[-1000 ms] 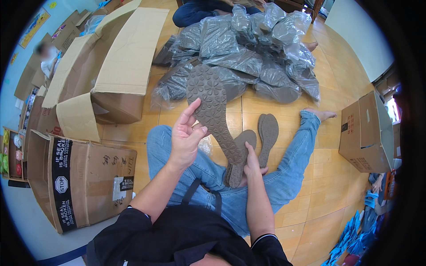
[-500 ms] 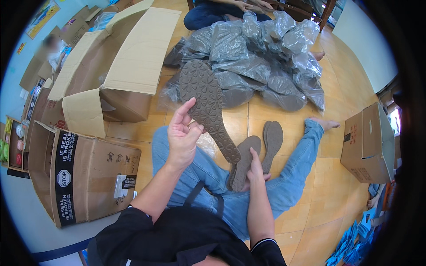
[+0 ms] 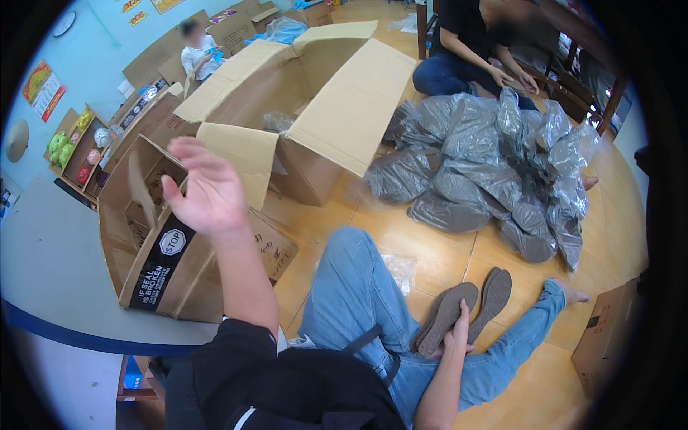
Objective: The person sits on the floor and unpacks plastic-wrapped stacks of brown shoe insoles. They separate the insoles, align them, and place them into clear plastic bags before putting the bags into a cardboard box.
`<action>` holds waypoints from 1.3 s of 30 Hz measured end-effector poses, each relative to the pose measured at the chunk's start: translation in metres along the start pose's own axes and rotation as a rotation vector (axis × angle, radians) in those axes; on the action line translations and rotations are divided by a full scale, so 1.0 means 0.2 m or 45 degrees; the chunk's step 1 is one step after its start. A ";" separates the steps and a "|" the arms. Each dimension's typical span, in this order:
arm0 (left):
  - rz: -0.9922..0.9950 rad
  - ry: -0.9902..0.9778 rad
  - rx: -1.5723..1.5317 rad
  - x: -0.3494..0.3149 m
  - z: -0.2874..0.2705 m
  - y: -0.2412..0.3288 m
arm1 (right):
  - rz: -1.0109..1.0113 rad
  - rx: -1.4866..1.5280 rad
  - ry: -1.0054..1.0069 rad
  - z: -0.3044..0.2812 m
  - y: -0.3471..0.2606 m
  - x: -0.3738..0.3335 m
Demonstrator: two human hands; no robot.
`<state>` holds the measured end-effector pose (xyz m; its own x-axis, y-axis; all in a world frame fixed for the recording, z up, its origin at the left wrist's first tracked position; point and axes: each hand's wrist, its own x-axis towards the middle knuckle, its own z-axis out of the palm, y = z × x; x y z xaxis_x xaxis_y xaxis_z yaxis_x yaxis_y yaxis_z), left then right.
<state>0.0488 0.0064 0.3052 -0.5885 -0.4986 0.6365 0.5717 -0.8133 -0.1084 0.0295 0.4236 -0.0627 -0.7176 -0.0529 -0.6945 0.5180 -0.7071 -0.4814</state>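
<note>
My left hand (image 3: 208, 188) is raised with its fingers spread, over the near side of an open cardboard box (image 3: 193, 276) with a black tape strip. Just beyond the fingers, a shoe sole (image 3: 140, 188) stands on edge in the air at the box's mouth, blurred and apart from the hand. Low by my lap, my right hand (image 3: 453, 337) grips grey-brown shoe soles (image 3: 446, 313), stacked, with the thumb on top. Another stacked pair of soles (image 3: 491, 297) lies right beside them, next to my leg.
A large open carton (image 3: 344, 107) with raised flaps stands ahead. Right of it, plastic-bagged soles (image 3: 469, 136) form a heap on the tiled floor. A co-worker (image 3: 473, 43) sits behind the heap; another person (image 3: 201, 54) is far left. A further carton (image 3: 605, 337) is at right.
My left hand has swung left to the taped box and let go of the patterned sole. The view has turned left. My right hand keeps its hold on the soles.
</note>
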 end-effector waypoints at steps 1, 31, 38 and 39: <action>-0.039 0.019 0.081 -0.04 -0.02 0.00 | -0.027 -0.005 0.048 0.00 0.00 0.00; -1.390 -0.686 2.250 -1.33 -1.18 -1.23 | -0.847 -1.273 1.246 -0.13 -0.26 0.02; -1.155 -0.887 2.578 -1.42 -1.32 -1.13 | -0.619 -1.165 0.984 -0.12 -0.20 0.11; -1.157 -0.873 2.582 -1.43 -1.32 -1.13 | -0.588 -1.160 1.013 -0.12 -0.20 0.11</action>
<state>-0.0628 0.2527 -0.0540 -0.9667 0.1788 0.1829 0.2537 0.7609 0.5973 0.0035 0.4671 -0.0717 -0.6045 0.7197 -0.3414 0.6524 0.2013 -0.7307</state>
